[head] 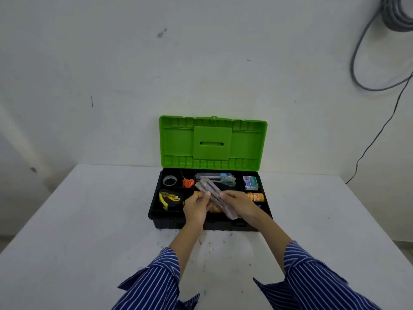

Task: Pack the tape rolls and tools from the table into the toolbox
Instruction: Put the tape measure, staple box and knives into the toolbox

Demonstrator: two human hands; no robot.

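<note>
Held item: one long, flat, clear plastic piece (214, 199), blurred, tilted over the middle of the toolbox; what tool it is cannot be told.
Left hand (196, 208): fingers curled round the near-left side of the clear piece, gripping it.
Right hand (238, 203): fingers wrapped over the clear piece's lower right part, gripping it.
Toolbox (156, 211): one black plastic box with a bright green lid (212, 143) standing upright and open, set at the far middle of the white table (78, 231).
Back compartments: one grey tape roll (169, 181) at far left; one orange coiled item (188, 182) beside it; utility knives (220, 179) with blue and green ends, count unclear; one small box stack, blue, white and green (251, 182), at far right.
Front compartments: one yellow-and-black tape measure (169, 199) at left; one orange-printed roll (256, 197) just right of the right hand.
Writing: print on the tape measure and orange roll too small to read.
Sleeves: two blue striped cuffs (161, 278).
Wall: one grey cable coil (397, 14) at upper right.
</note>
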